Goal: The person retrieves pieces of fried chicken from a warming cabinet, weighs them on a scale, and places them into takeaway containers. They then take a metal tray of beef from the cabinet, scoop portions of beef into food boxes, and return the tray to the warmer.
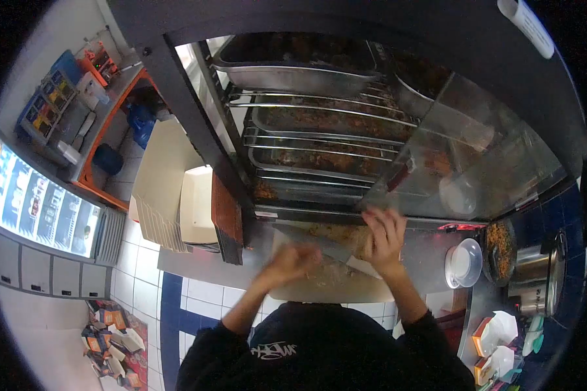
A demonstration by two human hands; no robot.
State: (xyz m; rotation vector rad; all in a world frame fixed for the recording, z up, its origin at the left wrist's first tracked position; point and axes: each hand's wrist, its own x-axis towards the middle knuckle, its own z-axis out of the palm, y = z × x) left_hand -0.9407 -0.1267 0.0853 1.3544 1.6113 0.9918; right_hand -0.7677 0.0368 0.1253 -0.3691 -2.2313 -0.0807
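Note:
Over the steel counter (195,264), my left hand (290,264) is closed, its fingers blurred, at the left end of a long grey blade-like piece (329,246). What it grips is hidden. My right hand (386,240) is raised at the right, fingers apart, above a white sheet or card (365,266). Nothing shows between its fingers. Beneath both hands lies a light board (332,292) with yellowish-brown crumbs of food (342,233) on it.
Ahead rises a warming cabinet with food trays (300,79) and a tilted glass pane (463,143). Stacked boxes (199,205) stand left. At right are plastic bowls (466,262), a food pan (500,251) and a steel pot (531,280).

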